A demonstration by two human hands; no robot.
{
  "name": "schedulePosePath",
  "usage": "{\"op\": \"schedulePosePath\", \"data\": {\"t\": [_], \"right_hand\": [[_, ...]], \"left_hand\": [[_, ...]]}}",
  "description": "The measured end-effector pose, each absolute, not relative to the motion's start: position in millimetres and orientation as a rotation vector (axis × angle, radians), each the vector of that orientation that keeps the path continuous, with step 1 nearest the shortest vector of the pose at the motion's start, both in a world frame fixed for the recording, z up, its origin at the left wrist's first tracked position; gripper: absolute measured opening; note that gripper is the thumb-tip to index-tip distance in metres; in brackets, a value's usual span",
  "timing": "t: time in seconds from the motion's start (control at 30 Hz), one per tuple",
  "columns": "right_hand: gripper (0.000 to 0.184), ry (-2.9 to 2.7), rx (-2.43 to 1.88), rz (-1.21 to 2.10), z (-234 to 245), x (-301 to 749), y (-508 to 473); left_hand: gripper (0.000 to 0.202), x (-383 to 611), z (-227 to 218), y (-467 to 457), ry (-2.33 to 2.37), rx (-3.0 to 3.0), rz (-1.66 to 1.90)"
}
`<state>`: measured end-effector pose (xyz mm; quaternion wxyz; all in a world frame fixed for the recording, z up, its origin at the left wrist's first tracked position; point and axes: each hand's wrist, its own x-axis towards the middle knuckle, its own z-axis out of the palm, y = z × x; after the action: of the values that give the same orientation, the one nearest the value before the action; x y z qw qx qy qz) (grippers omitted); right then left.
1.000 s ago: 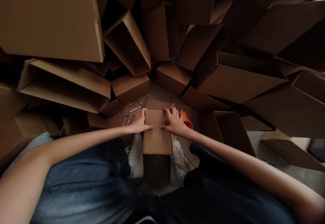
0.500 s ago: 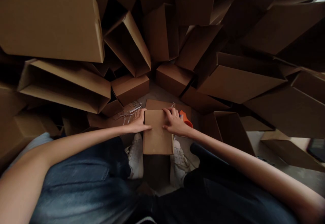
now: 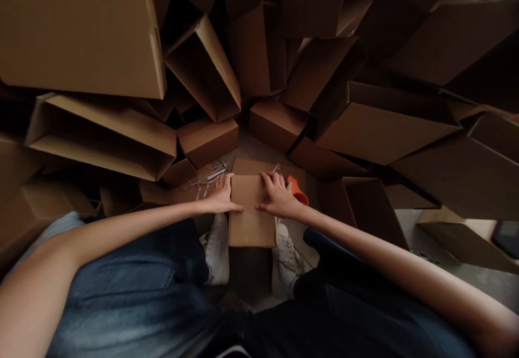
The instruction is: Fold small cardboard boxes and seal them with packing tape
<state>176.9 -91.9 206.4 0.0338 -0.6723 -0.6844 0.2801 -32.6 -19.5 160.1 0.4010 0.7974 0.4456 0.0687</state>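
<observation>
A small brown cardboard box [image 3: 252,225] lies between my shoes, its flat top facing up. On its left edge is my left hand [image 3: 221,198], thumb laid on the top and fingers along the side. My right hand [image 3: 279,198] holds the right side, with its thumb on the top and its fingers bent near the far right corner. A flat piece of cardboard [image 3: 259,165] shows just beyond the box. Right behind my right hand sits an orange tape dispenser-like object [image 3: 297,190], partly hidden by the fingers.
Cardboard boxes are piled all around, among them a large one [image 3: 81,33] at upper left and an open one [image 3: 105,136] below it. White strips [image 3: 208,177] lie left of my hands. My white shoes [image 3: 218,252] flank the box. A dark flat object [image 3: 506,239] is at far right.
My right thumb has slid slightly left and down on the box top. The box and my left hand have stayed almost where they were.
</observation>
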Motion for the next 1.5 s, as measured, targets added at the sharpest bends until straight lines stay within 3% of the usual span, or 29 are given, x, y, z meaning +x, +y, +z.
{"op": "schedulePosePath", "data": {"t": [0.37,0.63,0.9,1.5], "right_hand": [[0.103,-2.128,-2.046,0.87,203,177,-93],[0.103,-2.121,-2.012,0.915,200,181,-92],[0.123,-2.135,-2.022,0.958,201,174,-94],[0.126,-2.147,-1.992,1.009,205,177,-90]], "left_hand": [[0.106,-28,162,-26,1.181,1.945,0.194],[0.092,-28,171,-23,1.196,1.937,0.115],[0.107,-24,163,-33,1.249,1.963,0.196],[0.114,-21,166,-33,1.266,1.933,0.168]]}}
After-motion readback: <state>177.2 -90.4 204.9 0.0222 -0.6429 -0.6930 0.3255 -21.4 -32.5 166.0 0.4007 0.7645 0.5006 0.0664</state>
